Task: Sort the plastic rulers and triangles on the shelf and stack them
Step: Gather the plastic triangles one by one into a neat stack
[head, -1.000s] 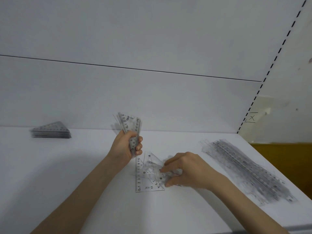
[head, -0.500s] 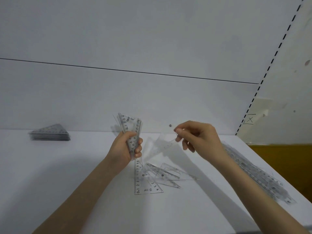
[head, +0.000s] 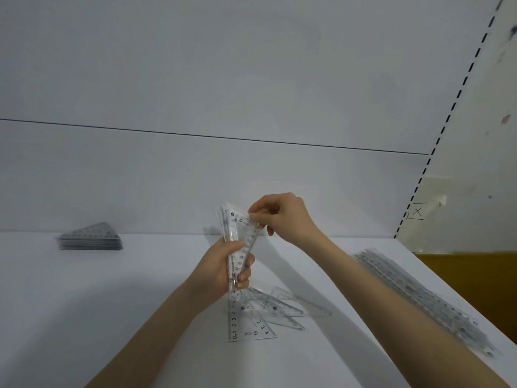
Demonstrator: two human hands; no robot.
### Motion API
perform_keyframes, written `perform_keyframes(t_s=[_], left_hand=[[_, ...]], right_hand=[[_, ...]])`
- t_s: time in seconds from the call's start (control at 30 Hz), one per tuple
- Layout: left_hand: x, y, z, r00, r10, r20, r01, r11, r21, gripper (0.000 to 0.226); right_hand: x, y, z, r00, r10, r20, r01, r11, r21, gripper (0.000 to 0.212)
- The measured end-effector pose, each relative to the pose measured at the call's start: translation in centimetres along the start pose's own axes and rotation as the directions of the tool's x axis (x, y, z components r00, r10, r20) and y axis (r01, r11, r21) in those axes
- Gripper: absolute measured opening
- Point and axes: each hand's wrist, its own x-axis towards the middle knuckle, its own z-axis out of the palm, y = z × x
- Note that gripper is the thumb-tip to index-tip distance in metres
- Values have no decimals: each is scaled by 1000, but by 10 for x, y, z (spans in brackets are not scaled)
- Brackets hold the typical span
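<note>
Left hand [head: 221, 270] grips an upright bundle of clear triangles [head: 237, 228] above the white shelf [head: 112, 303], while the right hand [head: 279, 217] pinches the bundle's top corner. Below them a few loose triangles [head: 260, 317] lie overlapping on the shelf. A neat triangle stack [head: 91, 239] sits far left, and a pile of rulers [head: 419, 298] lies along the right edge.

Soft even light, faint shadows, blurred edges, wide-angle bend
</note>
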Motion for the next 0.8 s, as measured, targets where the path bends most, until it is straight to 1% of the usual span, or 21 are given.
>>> perform_keyframes(t_s=[0.07, 0.17, 0.27, 0.33, 0.37, 0.4, 0.43, 0.47, 0.53, 0.57, 0.63, 0.73, 0.8], left_hand=[[0, 0, -1, 1000, 26, -14, -25, 999, 26, 28], [0, 0, 1, 999, 29, -32, -28, 999, 26, 16], [2, -1, 0, 996, 19, -89, -15, 999, 41, 15], [4, -2, -2, 989, 29, -148, -22, 999, 45, 13], [5, -2, -3, 983, 35, -180, -28, 999, 40, 13], [7, -2, -4, 977, 41, -208, -35, 999, 33, 13], [7, -1, -5, 972, 48, -228, -43, 999, 27, 13], [8, 0, -6, 969, 53, -241, -49, 999, 23, 14], [10, 0, -7, 966, 61, -251, -58, 998, 18, 15], [11, 0, -8, 966, 65, -251, -63, 998, 16, 16], [12, -1, -10, 967, 69, -247, -66, 998, 19, 19], [11, -3, -8, 970, 67, -235, -59, 998, 37, 20], [10, -4, -6, 972, 63, -227, -52, 997, 51, 19]], right_hand=[[1, 2, 5, 998, -54, -21, 52, 995, -79, 6], [2, 8, 15, 990, -134, -31, 126, 971, -202, 8], [0, 16, 15, 988, -142, -63, 122, 959, -256, 15], [-8, 23, 5, 990, -133, -52, 115, 959, -257, 12], [-13, 29, -1, 994, -112, 7, 110, 956, -273, 10], [-20, 35, -8, 992, -76, 103, 103, 949, -298, 11], [-28, 43, -13, 976, -23, 216, 96, 938, -334, 16], [-37, 49, -17, 947, 41, 319, 90, 920, -383, 29], [-53, 63, -23, 879, 172, 445, 80, 866, -494, 62], [-59, 69, -25, 849, 224, 479, 83, 838, -539, 75], [-64, 77, -26, 811, 283, 513, 80, 815, -575, 88], [-62, 78, -27, 795, 296, 530, 67, 825, -561, 86], [-58, 75, -26, 792, 282, 542, 85, 828, -555, 76]])
